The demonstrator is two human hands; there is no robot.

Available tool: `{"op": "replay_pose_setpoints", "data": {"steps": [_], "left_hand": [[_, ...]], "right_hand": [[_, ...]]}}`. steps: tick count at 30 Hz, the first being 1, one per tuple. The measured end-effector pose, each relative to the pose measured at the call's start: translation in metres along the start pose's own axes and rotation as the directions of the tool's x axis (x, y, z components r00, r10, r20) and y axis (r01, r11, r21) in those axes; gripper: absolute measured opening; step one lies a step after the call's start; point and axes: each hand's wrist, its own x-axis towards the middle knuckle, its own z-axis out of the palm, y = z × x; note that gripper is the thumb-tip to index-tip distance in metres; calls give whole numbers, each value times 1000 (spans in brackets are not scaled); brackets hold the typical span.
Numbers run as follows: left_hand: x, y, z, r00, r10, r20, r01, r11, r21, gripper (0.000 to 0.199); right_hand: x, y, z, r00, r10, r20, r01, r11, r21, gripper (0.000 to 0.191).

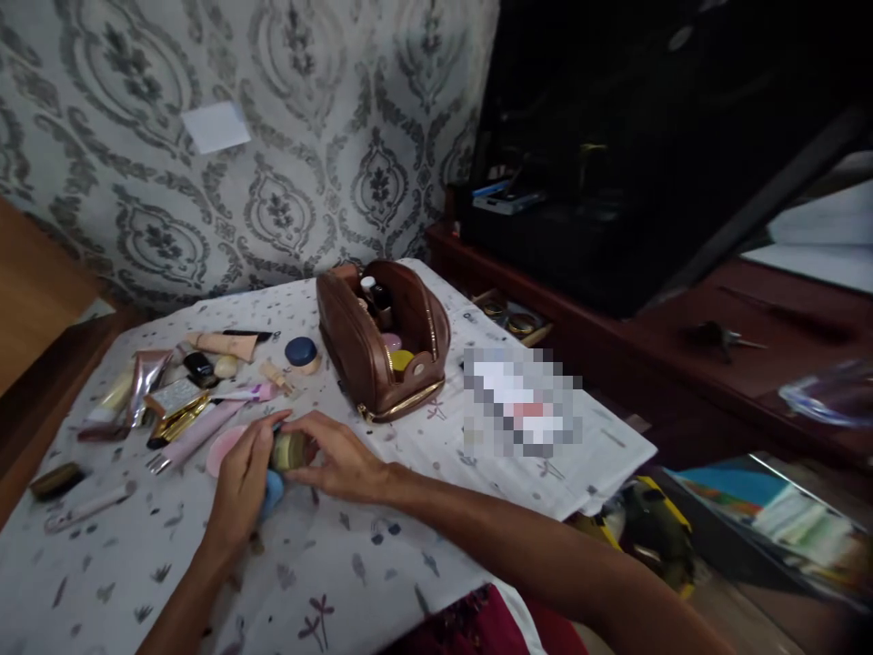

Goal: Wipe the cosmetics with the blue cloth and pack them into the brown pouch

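Observation:
A small round olive-gold jar (290, 450) is between my two hands above the table. My right hand (345, 459) grips it from the right, thumb below and fingers on top. My left hand (240, 478) closes against its left side, its fingertips partly hidden. Something soft and blue (271, 491) shows under my left hand; I cannot tell its kind. A pink round item (224, 449) lies partly behind that hand. Just beyond stands a brown makeup bag (361, 355), unzipped, with bottles and a yellow-lidded item (401, 361) inside.
Several cosmetic tubes, including a lilac tube (197, 435), lie at the left on the patterned tablecloth (382, 582). A blue-lidded jar (301, 353) stands left of the bag. A blurred-out item (522, 400) lies to the right. A dark red desk (737, 364) adjoins the table.

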Motion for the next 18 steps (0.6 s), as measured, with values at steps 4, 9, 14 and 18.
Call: {"op": "replay_pose_setpoints", "data": {"steps": [4,9,14,18], "left_hand": [[0,-5,1,943,-330,49,332,920,-209,67],[-6,-13,2,885,-443,145,466,833,-298,70],[-8,-11,2,968,-242,70,248,964,-92,58],[-10,-16,0,995,-93,22,90,988,123,50]], "right_hand": [[-2,-7,-5,980,-142,139,178,940,-293,42],[-2,-12,-7,972,-116,203,200,859,-471,32],[-3,-15,-9,974,-74,213,175,846,-504,48],[-3,-12,-6,975,-9,220,123,851,-511,58]]}}
